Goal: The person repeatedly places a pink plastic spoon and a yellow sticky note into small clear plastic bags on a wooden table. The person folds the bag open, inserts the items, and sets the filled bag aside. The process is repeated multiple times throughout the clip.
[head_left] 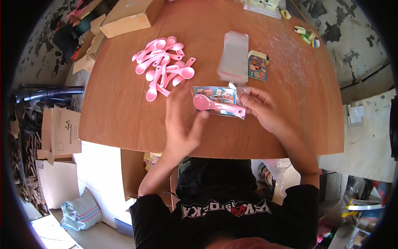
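Note:
My right hand (264,108) pinches the right end of a clear plastic bag (241,92) above the table's near part. A blue printed card (224,98) shows through the film. A pink spoon (215,105) lies lengthwise over the card, its bowl to the left; it seems to be inside the bag. To the left is my left hand (181,124), fingers and thumb spread, holding nothing. Its thumb comes close to the bag's lower left corner, and its fingertips are blurred. Beyond that hand sits a loose pile of pink spoons (159,56).
A stack of clear bags (234,56) lies beyond the right hand, beside a stack of printed cards (258,68). Tape rolls (307,36) are at the far right of the brown table (112,120). A cardboard box (128,18) stands at the far left; another person (68,35) is beyond.

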{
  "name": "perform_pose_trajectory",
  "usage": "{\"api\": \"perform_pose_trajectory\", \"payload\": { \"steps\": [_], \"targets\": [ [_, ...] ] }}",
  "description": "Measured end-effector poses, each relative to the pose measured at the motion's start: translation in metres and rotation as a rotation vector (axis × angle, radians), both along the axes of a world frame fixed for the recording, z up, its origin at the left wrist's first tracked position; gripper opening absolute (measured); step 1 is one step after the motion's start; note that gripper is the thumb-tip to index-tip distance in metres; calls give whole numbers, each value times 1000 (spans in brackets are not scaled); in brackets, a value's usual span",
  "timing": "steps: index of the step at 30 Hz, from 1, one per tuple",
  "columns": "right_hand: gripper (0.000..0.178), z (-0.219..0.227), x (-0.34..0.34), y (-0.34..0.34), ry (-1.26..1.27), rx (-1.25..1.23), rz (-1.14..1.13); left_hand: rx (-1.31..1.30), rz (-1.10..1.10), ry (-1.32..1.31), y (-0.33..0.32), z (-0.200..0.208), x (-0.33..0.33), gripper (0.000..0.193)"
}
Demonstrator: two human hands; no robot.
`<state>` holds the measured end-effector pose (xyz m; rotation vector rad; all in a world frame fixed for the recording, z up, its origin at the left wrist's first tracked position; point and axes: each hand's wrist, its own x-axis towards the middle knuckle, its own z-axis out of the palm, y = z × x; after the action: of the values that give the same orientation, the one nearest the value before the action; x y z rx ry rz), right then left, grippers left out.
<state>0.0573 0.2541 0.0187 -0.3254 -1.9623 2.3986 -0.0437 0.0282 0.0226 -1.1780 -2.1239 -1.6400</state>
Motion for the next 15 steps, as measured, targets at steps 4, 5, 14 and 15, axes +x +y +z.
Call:
{"api": "perform_pose_trajectory", "payload": {
  "steps": [4,5,14,15],
  "targets": [
    [30,-5,-1,4,22,-149,-2,185,-328,-739,1,-10,-3,47],
    [26,-5,-1,1,46,-217,-32,148,-353,-794,0,-12,-3,47],
    [34,-24,-4,-9,-176,-259,-41,146,-327,-1076,-11,-8,6,59],
    [34,-22,-5,-10,-178,-257,-38,149,-324,-1077,-18,-9,7,59]
  ]
}}
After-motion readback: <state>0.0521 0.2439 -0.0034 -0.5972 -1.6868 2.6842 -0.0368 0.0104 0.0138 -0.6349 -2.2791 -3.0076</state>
